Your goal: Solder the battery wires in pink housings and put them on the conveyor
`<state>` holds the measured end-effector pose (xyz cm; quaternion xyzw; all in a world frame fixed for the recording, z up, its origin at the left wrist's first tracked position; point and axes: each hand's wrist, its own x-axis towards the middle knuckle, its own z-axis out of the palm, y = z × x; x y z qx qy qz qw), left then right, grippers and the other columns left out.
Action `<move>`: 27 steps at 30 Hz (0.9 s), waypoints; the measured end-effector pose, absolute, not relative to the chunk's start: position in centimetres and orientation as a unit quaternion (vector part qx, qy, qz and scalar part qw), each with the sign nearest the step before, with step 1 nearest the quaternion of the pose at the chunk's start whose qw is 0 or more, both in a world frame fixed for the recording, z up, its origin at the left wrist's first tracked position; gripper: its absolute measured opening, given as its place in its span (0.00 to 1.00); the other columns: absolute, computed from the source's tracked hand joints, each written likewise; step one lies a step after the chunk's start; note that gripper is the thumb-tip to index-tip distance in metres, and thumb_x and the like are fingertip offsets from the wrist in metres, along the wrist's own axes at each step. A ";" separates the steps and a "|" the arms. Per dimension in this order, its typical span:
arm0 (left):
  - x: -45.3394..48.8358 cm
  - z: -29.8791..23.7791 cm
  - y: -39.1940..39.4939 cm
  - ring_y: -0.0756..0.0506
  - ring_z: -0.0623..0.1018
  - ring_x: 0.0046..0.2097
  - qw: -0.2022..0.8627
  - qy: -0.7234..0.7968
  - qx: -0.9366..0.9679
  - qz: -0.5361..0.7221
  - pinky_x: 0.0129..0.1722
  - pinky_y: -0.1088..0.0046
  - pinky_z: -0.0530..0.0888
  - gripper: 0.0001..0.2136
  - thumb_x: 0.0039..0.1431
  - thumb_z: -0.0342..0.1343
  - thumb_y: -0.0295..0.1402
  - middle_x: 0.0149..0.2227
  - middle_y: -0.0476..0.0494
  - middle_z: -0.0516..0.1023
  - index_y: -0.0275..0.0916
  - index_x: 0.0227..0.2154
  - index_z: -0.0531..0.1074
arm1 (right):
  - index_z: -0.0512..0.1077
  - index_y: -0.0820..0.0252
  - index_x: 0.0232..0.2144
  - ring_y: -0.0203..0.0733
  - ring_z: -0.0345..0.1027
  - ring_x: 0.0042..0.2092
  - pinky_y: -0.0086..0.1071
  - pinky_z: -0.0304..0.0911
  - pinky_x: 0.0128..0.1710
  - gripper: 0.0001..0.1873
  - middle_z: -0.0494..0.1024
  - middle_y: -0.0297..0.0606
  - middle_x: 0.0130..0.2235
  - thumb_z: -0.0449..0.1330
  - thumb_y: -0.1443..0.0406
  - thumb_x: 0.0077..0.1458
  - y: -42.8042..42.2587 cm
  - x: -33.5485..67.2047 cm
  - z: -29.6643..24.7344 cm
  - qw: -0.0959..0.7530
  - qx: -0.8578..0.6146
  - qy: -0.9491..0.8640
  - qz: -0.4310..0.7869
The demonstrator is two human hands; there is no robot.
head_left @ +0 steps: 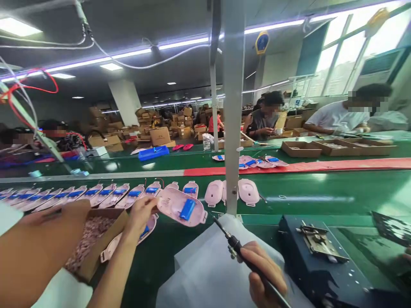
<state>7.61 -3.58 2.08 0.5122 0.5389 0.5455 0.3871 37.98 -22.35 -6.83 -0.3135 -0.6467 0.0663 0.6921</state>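
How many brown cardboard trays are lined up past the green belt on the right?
3 open brown cardboard trays stand in a row beyond the green belt, at right: left one, middle one, right one. More could be hidden.

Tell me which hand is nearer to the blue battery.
Left hand: on the pink case's edge, beside the blue battery. Right hand: farther, lower right, gripping a soldering iron.

head-worn view, facing forward and down
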 end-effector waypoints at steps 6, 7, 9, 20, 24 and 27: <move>11.3 -2.6 -9.5 0.47 0.76 0.29 0.532 0.509 0.576 0.356 0.34 0.68 0.80 0.17 0.49 0.69 0.47 0.24 0.48 0.75 0.39 0.21 0.72 | 0.85 0.49 0.43 0.40 0.72 0.19 0.32 0.69 0.20 0.14 0.78 0.33 0.21 0.58 0.58 0.71 -22.3 36.4 -6.7 0.722 -0.353 -0.573 0.158; 11.7 -3.3 -9.8 0.47 0.76 0.28 0.541 0.507 0.578 0.340 0.34 0.68 0.80 0.17 0.50 0.67 0.46 0.24 0.48 0.74 0.39 0.21 0.71 | 0.85 0.51 0.39 0.38 0.71 0.18 0.29 0.68 0.19 0.15 0.77 0.32 0.19 0.59 0.57 0.71 -22.1 36.1 -6.9 0.711 -0.381 -0.560 0.187; 12.2 -4.7 -9.9 0.49 0.75 0.28 0.552 0.505 0.581 0.320 0.33 0.71 0.79 0.16 0.51 0.66 0.45 0.24 0.49 0.73 0.39 0.21 0.70 | 0.85 0.55 0.33 0.36 0.69 0.15 0.26 0.66 0.16 0.18 0.76 0.31 0.17 0.61 0.55 0.69 -21.5 35.7 -7.5 0.684 -0.432 -0.537 0.240; 12.4 -7.6 -9.6 0.50 0.67 0.19 0.486 0.501 0.657 0.285 0.22 0.74 0.63 0.21 0.68 0.47 0.54 0.18 0.55 0.64 0.42 0.29 0.66 | 0.83 0.60 0.31 0.36 0.66 0.18 0.27 0.64 0.16 0.25 0.73 0.31 0.17 0.62 0.45 0.65 -19.8 34.7 -9.7 0.633 -0.538 -0.457 0.317; 12.7 -8.0 -9.7 0.51 0.65 0.22 0.460 0.518 0.662 0.287 0.23 0.74 0.60 0.22 0.68 0.47 0.52 0.21 0.54 0.62 0.42 0.25 0.62 | 0.83 0.61 0.32 0.35 0.66 0.18 0.26 0.63 0.16 0.24 0.73 0.32 0.17 0.63 0.47 0.66 -19.8 34.9 -10.3 0.623 -0.539 -0.455 0.338; 12.8 -8.4 -9.7 0.51 0.61 0.25 0.415 0.518 0.691 0.286 0.25 0.73 0.56 0.21 0.69 0.47 0.48 0.22 0.54 0.58 0.41 0.23 0.60 | 0.83 0.61 0.33 0.35 0.67 0.18 0.26 0.64 0.16 0.23 0.74 0.32 0.18 0.62 0.48 0.67 -19.9 35.0 -10.6 0.612 -0.540 -0.461 0.349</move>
